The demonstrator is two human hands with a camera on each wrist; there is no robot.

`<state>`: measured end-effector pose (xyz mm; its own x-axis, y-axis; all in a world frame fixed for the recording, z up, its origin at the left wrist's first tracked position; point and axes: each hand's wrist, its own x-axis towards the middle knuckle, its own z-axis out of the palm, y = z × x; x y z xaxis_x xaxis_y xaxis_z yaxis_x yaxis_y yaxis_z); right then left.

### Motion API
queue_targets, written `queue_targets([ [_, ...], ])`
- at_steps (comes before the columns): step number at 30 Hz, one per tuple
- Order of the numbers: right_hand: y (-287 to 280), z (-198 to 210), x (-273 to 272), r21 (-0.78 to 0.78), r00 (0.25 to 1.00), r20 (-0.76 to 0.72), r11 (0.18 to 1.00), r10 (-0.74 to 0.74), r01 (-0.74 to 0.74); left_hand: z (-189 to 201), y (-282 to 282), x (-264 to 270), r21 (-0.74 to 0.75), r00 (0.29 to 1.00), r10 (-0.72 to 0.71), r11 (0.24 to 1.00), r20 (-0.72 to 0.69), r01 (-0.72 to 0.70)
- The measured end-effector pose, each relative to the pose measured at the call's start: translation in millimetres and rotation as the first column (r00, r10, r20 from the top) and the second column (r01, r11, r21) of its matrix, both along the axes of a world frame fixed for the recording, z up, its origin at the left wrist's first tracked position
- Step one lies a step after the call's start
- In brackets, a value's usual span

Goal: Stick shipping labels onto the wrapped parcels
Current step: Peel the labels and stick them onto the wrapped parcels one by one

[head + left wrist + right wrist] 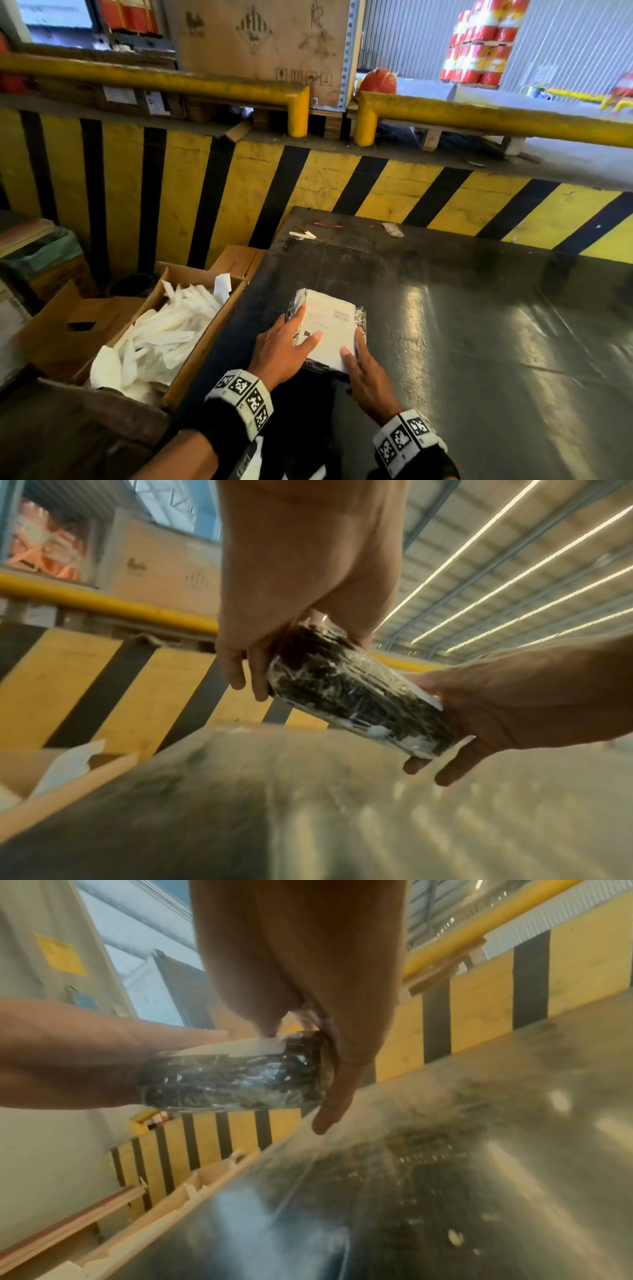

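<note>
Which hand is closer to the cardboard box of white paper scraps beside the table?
Left. The left hand holds the parcel on its side facing the cardboard box, at the table's edge. The right hand holds the parcel's opposite side, farther away.

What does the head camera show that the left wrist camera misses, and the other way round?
Only the head view shows the white printed shipping label on the parcel's top, and the brown cardboard box's heap of white backing papers. Only the left wrist view shows the parcel lifted clear of the table, and ceiling light strips. Both show the black film-wrapped parcel held between the left hand and right hand.
</note>
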<state>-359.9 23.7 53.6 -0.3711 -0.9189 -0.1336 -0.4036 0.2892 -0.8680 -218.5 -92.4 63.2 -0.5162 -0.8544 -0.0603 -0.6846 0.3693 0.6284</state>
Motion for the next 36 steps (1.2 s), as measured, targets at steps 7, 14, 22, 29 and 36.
queue_targets([
  [7,70.6,51.9,17.9,-0.235,0.988,-0.122,0.97,-0.096,0.065,47.5,74.3,22.3,-0.165,0.939,-0.043,0.986,-0.341,-0.014],
  [14,189.4,93.7,41.5,-0.432,0.953,-0.107,0.876,-0.285,0.214,66.4,182.3,20.1,-0.216,0.819,-0.202,0.971,-0.537,0.098],
  [22,306.2,66.8,23.4,-0.458,0.942,0.06,0.829,-0.331,0.32,44.4,297.3,2.9,-0.204,0.804,-0.229,0.969,-0.549,0.137],
  [29,386.9,26.1,9.7,-0.345,0.952,0.102,0.887,-0.288,0.305,12.5,388.9,-3.5,-0.051,0.93,-0.037,0.999,-0.366,0.02],
  [36,418.3,-6.5,5.5,-0.202,0.963,0.106,0.943,-0.246,0.263,-13.6,426.9,3.3,-0.069,0.962,0.038,0.996,-0.269,-0.059],
])
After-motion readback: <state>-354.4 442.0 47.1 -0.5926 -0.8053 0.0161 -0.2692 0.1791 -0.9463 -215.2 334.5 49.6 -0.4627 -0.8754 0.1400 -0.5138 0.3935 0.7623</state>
